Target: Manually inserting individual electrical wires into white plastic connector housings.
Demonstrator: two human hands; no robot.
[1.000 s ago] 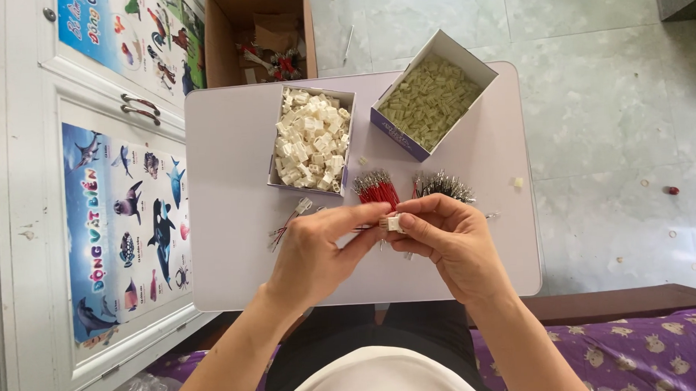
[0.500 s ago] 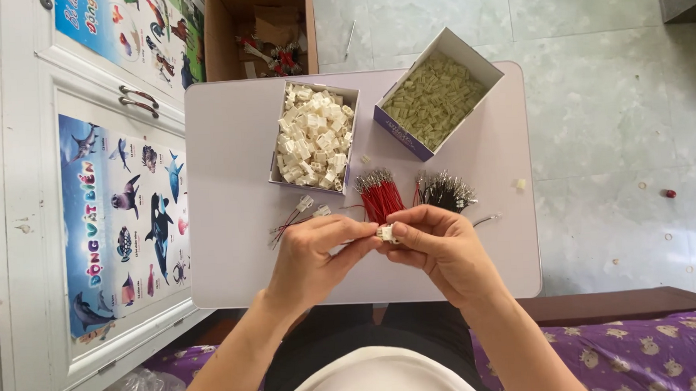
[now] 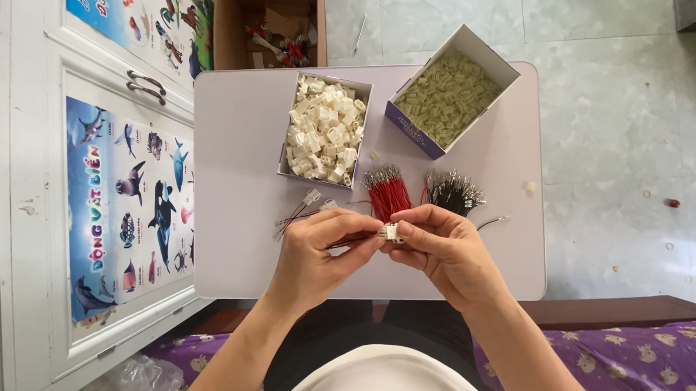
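white connector [image 3: 391,232]: sitting pinched right between both hands, just above the near half of the worktop [image 3: 242,253], long axis running roughly left-right
left hand [image 3: 319,254]: curling shut on a thin red wire [image 3: 349,240], wire trailing leftward from the connector toward the palm
right hand [image 3: 442,250]: closing fingertips on the connector itself, thumb on top, so slightly nearer to it than the left
key relation: wire end and connector lining up along the same sideways line, meeting at the fingertips in the middle
red wire bundle [image 3: 388,194]: lying just beyond the hands, leaning away from the body
black wire bundle [image 3: 452,192]: lying right beside the red one, beyond the right hand
finished pieces [image 3: 302,209]: resting near the left hand, connectors with wires attached
box of white connectors [image 3: 324,131]: sitting farther out, well apart
box of pale greenish parts [image 3: 449,95]: angling off at the far right
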